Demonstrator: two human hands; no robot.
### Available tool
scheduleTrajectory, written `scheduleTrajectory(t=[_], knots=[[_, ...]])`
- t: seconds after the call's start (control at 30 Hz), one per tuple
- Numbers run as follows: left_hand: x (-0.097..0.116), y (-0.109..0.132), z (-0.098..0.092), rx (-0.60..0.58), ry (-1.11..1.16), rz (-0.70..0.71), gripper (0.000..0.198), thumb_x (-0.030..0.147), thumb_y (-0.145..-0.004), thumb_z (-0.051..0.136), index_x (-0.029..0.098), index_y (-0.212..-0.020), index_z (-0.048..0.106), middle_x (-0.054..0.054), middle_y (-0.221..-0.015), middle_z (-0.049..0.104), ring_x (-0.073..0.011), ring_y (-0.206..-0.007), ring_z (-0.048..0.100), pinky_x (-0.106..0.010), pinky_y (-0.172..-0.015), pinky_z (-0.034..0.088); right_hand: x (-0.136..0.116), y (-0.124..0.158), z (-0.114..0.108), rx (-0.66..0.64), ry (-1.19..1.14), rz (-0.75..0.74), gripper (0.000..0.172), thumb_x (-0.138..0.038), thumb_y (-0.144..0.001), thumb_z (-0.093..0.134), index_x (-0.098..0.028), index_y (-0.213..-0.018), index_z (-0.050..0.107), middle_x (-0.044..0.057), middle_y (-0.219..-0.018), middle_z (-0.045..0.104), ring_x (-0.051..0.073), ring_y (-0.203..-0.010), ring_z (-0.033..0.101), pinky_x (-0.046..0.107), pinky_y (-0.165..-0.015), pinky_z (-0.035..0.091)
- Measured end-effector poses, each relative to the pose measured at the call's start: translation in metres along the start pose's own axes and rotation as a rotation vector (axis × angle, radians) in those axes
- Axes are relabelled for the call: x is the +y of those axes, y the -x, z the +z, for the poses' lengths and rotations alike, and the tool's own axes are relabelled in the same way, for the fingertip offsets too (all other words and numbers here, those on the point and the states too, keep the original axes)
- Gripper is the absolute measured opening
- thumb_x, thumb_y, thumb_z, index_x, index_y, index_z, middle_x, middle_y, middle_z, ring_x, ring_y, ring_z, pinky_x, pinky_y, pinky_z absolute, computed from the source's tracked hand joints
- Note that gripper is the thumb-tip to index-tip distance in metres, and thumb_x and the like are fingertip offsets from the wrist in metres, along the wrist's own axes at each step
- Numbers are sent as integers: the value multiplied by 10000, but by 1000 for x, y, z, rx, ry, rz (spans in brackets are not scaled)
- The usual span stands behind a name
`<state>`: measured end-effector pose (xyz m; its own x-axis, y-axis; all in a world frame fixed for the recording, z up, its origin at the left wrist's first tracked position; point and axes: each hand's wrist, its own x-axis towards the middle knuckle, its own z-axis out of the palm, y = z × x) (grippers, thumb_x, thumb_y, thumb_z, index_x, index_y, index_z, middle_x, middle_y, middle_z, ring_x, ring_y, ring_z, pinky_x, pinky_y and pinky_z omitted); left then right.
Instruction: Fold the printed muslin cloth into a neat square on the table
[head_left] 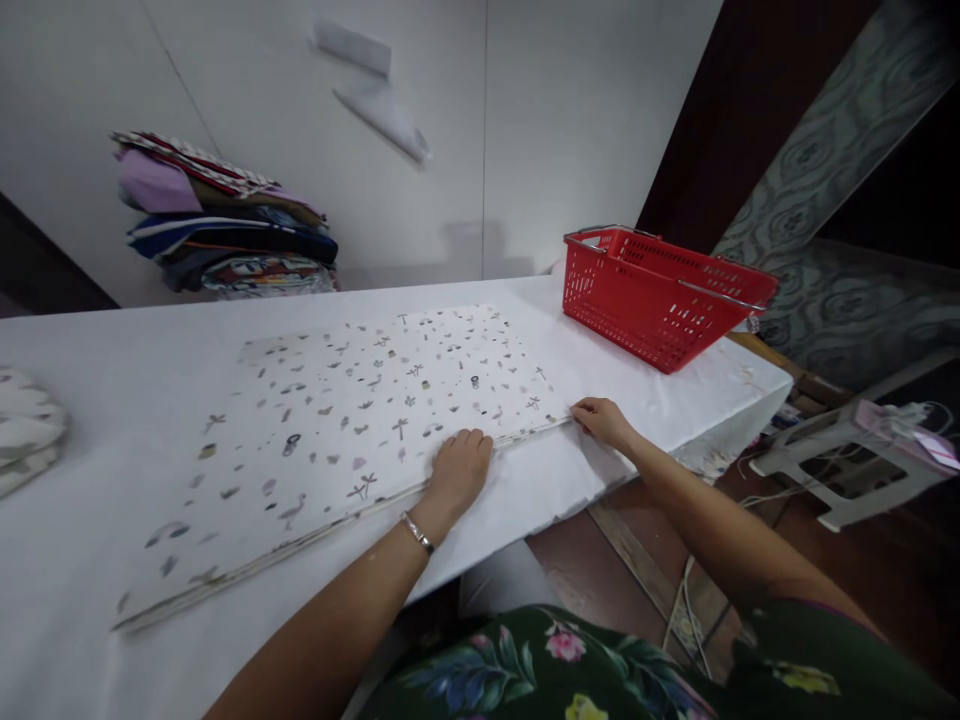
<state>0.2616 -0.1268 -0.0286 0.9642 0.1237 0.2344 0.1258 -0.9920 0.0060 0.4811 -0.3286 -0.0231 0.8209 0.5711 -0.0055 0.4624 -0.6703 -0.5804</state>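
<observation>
A folded white cloth [352,410] printed with small palm trees, flamingos and rainbows lies flat in a wide rectangle. Its layered long edge runs along the side nearest me. My left hand [459,468], with a silver bracelet at the wrist, is closed over the middle of that edge, fingers bent on top and the thumb hidden. At the near right corner of the cloth, my right hand [602,421] pinches the layers between thumb and fingers.
Under the cloth is a table with a white cover [150,400]. A red plastic basket [660,300] stands at the back right. Folded fabrics [232,220] are piled at the back left, and a patterned cloth bundle [26,425] lies far left. A white stool [840,460] stands beyond the table's right end.
</observation>
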Motion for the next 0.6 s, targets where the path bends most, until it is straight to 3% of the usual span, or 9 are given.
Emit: scheduleTrajectory(t=[0.13,0.43,0.6], knots=[[0,1,2,5,6,-10,177,109,-876,430,155,-946,587,-75,-941,590,-217,-924,513,-353,-756,397,-10,-10,2,-89,-7,113,269,-365,-794,558,-156,-635,618,-25,-416,513,99,-403,461,209,-451,334],[1,1,0,10,12,-11,177,112,-881,428,160,-944,587,-70,-935,590,-218,-922,510,-355,-753,388,-38,-9,-19,-72,-38,189,122,-231,-736,628,-145,-655,601,-26,-491,523,80,-452,457,196,-475,318],[0,1,1,16,24,-9,171,116,-883,430,162,-940,584,-69,-935,588,-216,-917,504,-352,-749,384,-44,-9,-20,-93,-92,229,147,-213,-736,629,-154,-620,560,-36,-472,489,72,-436,431,197,-447,299]])
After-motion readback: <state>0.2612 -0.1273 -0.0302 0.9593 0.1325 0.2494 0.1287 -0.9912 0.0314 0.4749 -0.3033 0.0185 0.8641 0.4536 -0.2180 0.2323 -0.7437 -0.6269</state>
